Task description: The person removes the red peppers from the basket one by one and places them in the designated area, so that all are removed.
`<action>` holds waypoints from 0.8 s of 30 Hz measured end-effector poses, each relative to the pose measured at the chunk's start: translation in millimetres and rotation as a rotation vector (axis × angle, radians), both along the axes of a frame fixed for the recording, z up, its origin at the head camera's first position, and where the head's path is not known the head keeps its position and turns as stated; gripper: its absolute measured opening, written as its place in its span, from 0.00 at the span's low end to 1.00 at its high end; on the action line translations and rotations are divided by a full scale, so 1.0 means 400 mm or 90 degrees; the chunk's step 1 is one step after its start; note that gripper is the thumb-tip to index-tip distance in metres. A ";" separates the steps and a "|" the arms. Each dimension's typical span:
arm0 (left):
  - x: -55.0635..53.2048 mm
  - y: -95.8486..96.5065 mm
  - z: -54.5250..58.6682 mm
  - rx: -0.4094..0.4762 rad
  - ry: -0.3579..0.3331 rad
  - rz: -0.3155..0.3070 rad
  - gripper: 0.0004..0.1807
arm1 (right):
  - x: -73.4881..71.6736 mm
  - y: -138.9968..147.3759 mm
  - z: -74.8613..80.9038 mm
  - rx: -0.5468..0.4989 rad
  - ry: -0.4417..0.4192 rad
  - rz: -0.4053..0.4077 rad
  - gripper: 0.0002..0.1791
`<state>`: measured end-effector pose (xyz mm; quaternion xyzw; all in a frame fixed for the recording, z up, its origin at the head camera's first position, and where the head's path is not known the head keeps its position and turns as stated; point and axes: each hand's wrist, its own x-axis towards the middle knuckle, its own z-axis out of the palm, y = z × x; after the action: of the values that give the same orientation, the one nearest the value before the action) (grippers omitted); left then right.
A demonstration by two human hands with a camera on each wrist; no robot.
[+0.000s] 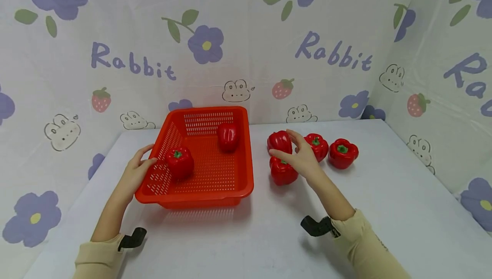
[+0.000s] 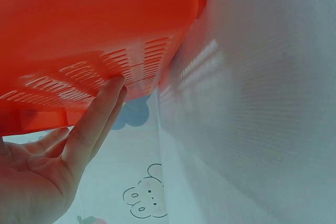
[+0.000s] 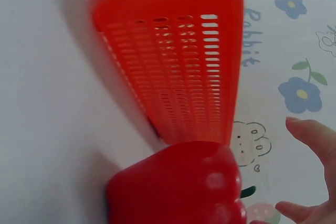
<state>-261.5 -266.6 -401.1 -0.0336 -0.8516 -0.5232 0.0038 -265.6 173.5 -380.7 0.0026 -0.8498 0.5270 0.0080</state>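
Note:
My left hand holds the left rim of a red plastic basket, and in the left wrist view its long fingers lie against the slotted outer side. Inside the basket are a red bell pepper at the left and another bell pepper at the back right. My right hand hovers with thumb and fingers spread over a bell pepper right of the basket. Below that hand sits a nearer bell pepper, large in the right wrist view. No grip on either shows.
Two more bell peppers, one partly behind the right hand and one farther right, rest on the white table. A printed cloth wall closes off the back and sides.

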 end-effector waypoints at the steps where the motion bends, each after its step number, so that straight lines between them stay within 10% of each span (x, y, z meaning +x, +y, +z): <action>1: 0.001 0.000 0.001 -0.001 -0.001 0.000 0.31 | -0.008 -0.001 0.008 -0.009 0.002 -0.004 0.49; 24: 0.002 -0.003 0.003 -0.004 -0.014 -0.001 0.32 | -0.186 -0.022 -0.004 -0.078 -0.100 -0.041 0.52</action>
<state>-260.6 -268.0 -399.8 -0.0286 -0.8532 -0.5207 -0.0064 -339.9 164.6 -382.3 -0.0667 -0.8137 0.5759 -0.0419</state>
